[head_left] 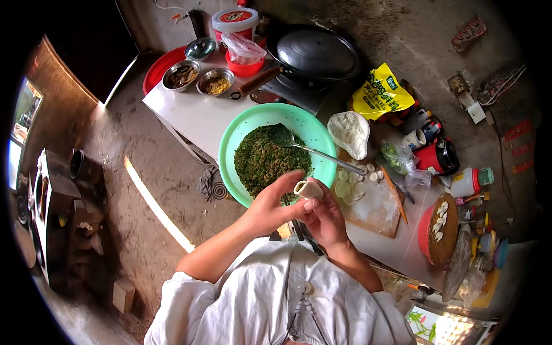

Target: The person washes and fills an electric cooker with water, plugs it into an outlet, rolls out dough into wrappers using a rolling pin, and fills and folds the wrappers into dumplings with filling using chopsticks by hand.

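Above the near rim of the green bowl [229,172], a pale dumpling [309,189] is between my two hands, folded with an opening at its left end. My right hand [328,221] grips it with bent fingers. Curved around its left side are the thumb and forefinger of my left hand [270,201], closed in on it; the exact contact of the fingertips is partly hidden. Chopped green and brown filling [261,158] fills much of the bowl. A metal ladle [328,156] lies in the filling, its handle crossing the right rim.
Right of the bowl, round wrappers [348,188] and a rolling pin [395,195] lie on a floured board [374,221]. Flour fills a white container [348,133]. Finished dumplings [441,218] sit on a round wooden lid [444,244]. A lidded black wok [313,54] stands behind.
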A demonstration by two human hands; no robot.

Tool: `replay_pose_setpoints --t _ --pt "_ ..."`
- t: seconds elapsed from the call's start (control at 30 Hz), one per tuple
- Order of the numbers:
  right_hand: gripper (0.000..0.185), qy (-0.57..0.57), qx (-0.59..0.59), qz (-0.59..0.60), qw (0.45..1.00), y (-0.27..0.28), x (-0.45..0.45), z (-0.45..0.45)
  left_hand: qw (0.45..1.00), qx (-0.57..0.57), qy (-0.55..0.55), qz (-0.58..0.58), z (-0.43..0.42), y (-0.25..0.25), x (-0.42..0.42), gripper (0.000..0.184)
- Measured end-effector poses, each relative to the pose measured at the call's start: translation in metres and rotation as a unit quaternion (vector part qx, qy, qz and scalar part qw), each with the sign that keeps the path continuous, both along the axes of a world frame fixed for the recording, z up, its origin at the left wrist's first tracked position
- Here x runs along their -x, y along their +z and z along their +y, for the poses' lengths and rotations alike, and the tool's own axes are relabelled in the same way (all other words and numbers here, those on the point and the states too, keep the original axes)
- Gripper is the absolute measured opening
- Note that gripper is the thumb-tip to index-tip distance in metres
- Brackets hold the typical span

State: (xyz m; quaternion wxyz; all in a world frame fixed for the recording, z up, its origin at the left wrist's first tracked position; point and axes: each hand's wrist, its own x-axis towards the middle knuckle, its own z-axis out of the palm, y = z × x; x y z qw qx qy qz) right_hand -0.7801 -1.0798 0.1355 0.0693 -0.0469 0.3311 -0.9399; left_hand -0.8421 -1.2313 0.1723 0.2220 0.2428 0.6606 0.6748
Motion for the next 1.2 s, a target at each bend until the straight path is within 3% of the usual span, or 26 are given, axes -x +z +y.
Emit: replay_pose_setpoints --t 0.03,0.1,0.13,0.17,0.2,0.27,0.3,0.33,0.4,0.57,0.63,0.77,0.83,0.9,0.93,1.0,1.2 --pt "0.041 -0.019 -0.052 0.004 0.998 0.005 -0.001 -0.002 0.975 -0.103 -0.019 -0.198 0.002 0.003 -0.005 0.05" --pt "0.042 -0.038 -0.103 0.008 0.994 0.01 -0.002 -0.002 0.963 -0.136 -0.018 -0.232 0.004 -0.005 -0.009 0.047" --pt "0.04 -0.07 -0.201 0.028 0.977 0.011 -0.002 0.0 0.948 -0.169 -0.017 -0.268 0.005 -0.009 -0.01 0.044" --pt "0.039 -0.101 -0.297 0.049 0.948 0.013 -0.003 0.003 0.948 -0.169 -0.016 -0.268 0.005 -0.011 -0.01 0.044" --pt "0.039 -0.1 -0.296 0.049 0.949 0.017 -0.004 0.009 0.958 -0.176 -0.016 -0.224 0.004 -0.013 -0.009 0.04" --pt "0.034 -0.119 -0.534 0.044 0.836 0.029 -0.006 0.02 0.966 -0.182 -0.016 -0.18 0.001 -0.012 -0.01 0.036" --pt "0.03 -0.177 -0.6 0.102 0.774 0.04 -0.002 0.019 0.967 -0.175 -0.032 -0.18 -0.001 -0.007 -0.01 0.035" --pt "0.03 -0.178 -0.6 0.102 0.774 0.044 0.005 0.02 0.968 -0.168 -0.049 -0.18 -0.002 -0.002 -0.011 0.033" --pt "0.03 -0.227 -0.595 0.259 0.727 0.049 0.015 0.019 0.97 -0.157 -0.066 -0.175 -0.002 0.004 -0.012 0.033" --pt "0.024 -0.18 -0.573 0.237 0.764 0.051 0.013 0.016 0.972 -0.139 -0.083 -0.168 -0.004 0.005 -0.015 0.04" --pt "0.018 -0.238 -0.621 0.325 0.672 0.052 0.014 0.015 0.973 -0.131 -0.08 -0.17 -0.006 0.006 -0.016 0.04" --pt "0.014 -0.235 -0.632 0.321 0.665 0.057 0.012 0.013 0.977 -0.11 -0.092 -0.157 -0.01 0.009 -0.014 0.038" --pt "0.013 -0.193 -0.607 0.281 0.718 0.063 0.014 0.012 0.981 -0.104 -0.098 -0.135 -0.011 0.008 -0.011 0.037" --pt "0.013 -0.179 -0.608 0.297 0.714 0.061 0.014 0.014 0.992 -0.084 -0.096 0.005 -0.012 0.003 -0.008 0.031" --pt "0.012 -0.166 -0.608 0.314 0.71 0.06 0.014 0.015 0.992 -0.084 -0.094 0.004 -0.012 0.004 -0.006 0.031" --pt "0.012 -0.158 -0.61 0.314 0.71 0.061 0.013 0.015 0.988 -0.031 -0.094 0.122 -0.014 0.004 -0.003 0.026" --pt "0.011 -0.131 -0.622 0.323 0.701 0.065 0.013 0.015 0.983 -0.015 -0.148 0.104 -0.016 0.002 0.004 0.024"
